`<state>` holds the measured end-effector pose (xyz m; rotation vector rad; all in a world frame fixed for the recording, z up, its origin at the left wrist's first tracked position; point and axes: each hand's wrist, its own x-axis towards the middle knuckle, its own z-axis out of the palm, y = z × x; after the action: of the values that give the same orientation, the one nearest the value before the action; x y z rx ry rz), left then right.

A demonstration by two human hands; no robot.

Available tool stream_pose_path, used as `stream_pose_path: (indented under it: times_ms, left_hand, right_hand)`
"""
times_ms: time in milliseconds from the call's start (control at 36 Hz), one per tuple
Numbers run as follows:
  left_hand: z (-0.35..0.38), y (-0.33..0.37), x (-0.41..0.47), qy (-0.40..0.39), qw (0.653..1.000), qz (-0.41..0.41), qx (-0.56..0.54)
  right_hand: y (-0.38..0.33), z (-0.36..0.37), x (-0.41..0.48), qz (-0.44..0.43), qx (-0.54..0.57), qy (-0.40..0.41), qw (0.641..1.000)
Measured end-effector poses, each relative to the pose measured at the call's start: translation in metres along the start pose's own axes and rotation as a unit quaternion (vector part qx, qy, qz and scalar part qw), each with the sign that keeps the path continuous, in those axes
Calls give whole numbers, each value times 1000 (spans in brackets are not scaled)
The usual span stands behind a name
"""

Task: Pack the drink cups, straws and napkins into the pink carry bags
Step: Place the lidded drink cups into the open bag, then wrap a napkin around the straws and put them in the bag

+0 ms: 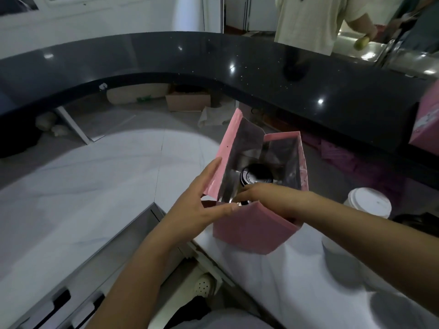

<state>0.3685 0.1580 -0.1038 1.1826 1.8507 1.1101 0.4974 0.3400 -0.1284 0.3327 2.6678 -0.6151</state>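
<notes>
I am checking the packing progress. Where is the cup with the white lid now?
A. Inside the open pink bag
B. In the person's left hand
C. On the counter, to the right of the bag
C: the white-lidded cup stands on the counter, right of the pink bag and outside it; the cup inside the bag has a black lid.

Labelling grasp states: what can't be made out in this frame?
Head view only.
Right hand: fingers hidden behind the near wall of the pink bag; grip unclear.
Black-lidded cup: body hidden by the bag walls; lid print blurred.
Second pink bag: cut off by the right edge.
</notes>
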Motion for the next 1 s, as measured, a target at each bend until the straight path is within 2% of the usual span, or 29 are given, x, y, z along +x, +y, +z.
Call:
stream_pose_path:
  times_ms: [83, 194, 306, 417, 500, 611, 722, 806, 917, 1000]
  left_hand:
    - [3, 4, 0, 7, 1000, 4, -19]
    - [7, 8, 3, 4, 999, 6, -36]
    - [10, 19, 2, 12, 999, -11, -43]
    - [20, 33, -3, 39, 995, 16, 86]
    - [30, 42, -11, 83, 975, 79, 193]
    - [73, 57, -44, 81, 958, 165, 218]
    - [130, 55, -96, -28, 956, 241, 166]
    - [167, 33, -123, -116, 954, 227, 156]
    - [208, 5, -175, -228, 946, 180, 142]
    - [234, -6, -208, -283, 938, 159, 121]
  right_hand:
    - [2, -7, -10, 35, 39, 15, 999]
    - [1, -28, -35, 50, 66, 164, 983]
    - [-3, -30, -86, 65, 160, 360, 917]
    - [-18, 1, -148, 110, 207, 473, 849]
    - [-34, 43, -190, 166, 238, 499, 816]
    - [-63, 111, -235, 250, 278, 552, 746]
    - [-102, 192, -269, 393, 288, 566, 665]
    - [-136, 250, -293, 479, 307, 544, 617]
    - [-182, 315, -336, 557, 318, 477, 601]
    - [-209, 341, -367, 596, 308, 466, 577]
